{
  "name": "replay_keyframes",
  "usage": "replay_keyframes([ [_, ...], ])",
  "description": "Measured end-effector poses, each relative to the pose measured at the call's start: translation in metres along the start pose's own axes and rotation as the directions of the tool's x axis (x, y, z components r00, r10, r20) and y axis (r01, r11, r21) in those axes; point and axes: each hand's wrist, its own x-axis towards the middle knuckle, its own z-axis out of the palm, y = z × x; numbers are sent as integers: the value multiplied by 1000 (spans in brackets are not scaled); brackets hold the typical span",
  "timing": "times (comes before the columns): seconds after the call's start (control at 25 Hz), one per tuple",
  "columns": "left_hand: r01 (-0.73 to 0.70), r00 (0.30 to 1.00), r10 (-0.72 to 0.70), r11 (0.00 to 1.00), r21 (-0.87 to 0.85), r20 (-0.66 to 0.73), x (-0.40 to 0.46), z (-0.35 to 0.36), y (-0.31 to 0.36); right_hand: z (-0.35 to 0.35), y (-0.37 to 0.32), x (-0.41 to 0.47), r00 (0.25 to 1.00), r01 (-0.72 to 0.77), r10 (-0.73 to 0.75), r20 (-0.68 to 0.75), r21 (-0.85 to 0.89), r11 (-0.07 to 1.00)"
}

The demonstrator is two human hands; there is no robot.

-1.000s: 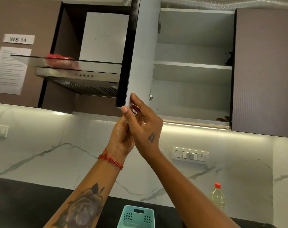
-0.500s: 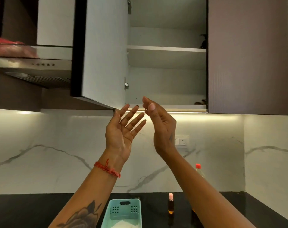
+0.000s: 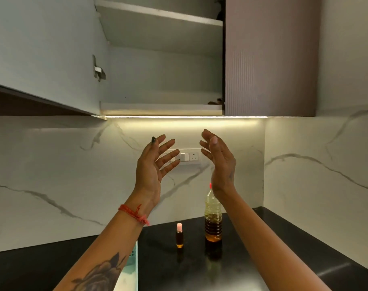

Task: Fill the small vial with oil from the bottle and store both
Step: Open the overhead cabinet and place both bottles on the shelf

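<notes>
The left hand and the right hand are raised apart, fingers spread, holding nothing. The small vial stands on the black counter just beside the oil bottle.

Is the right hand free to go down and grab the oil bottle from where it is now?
Probably yes. The right hand is open and holds nothing, raised just above the oil bottle, which stands upright on the black counter, apart from the small vial.

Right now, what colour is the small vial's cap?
Pale pink. The vial stands on the black counter, left of the oil bottle; head view, the only one.
</notes>
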Motion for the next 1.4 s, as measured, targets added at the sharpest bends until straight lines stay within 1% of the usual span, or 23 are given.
replay_keyframes([
  [0.24, 121, 992, -120, 992, 34, -35, 25, 1, -90, -49, 91, 5, 991, -124, 121, -50, -40, 992],
  [0.32, 151, 987, -144, 984, 90, -77, 32, -2, -127, -65, 126, 6, 978, -197, 193, -80, -45, 979],
  [0.44, 228, 965, -197, 956, 184, -175, 40, -16, -191, -87, 180, 1, 953, -291, 280, -111, -87, 953],
  [0.52, 309, 933, -240, 916, 254, -268, 41, -29, -237, -101, 215, -6, 935, -351, 340, -104, -115, 929],
  [0.6, 406, 881, -293, 871, 275, -371, 38, -44, -279, -115, 245, -15, 916, -401, 392, -89, -135, 906],
  [0.68, 479, 837, -331, 829, 289, -436, 34, -56, -314, -129, 274, -24, 899, -438, 430, -80, -175, 882],
  [0.76, 521, 807, -339, 794, 314, -483, 30, -64, -344, -142, 304, -30, 877, -480, 473, -88, -220, 849],
  [0.84, 551, 790, -340, 759, 346, -511, 28, -70, -367, -153, 332, -37, 850, -525, 516, -107, -259, 811],
  [0.96, 579, 782, -323, 693, 430, -533, 27, -80, -398, -165, 368, -46, 811, -576, 576, -106, -320, 752],
  [1.12, 603, 780, -312, 607, 518, -542, 32, -87, -428, -165, 401, -49, 730, -643, 683, -33, -371, 670],
  [1.2, 617, 773, -314, 574, 539, -551, 37, -89, -438, -161, 415, -49, 698, -648, 716, 17, -411, 642],
  [1.4, 637, 763, -337, 537, 554, -551, 49, -100, -463, -153, 440, -45, 692, -600, 717, 82, -486, 635],
])
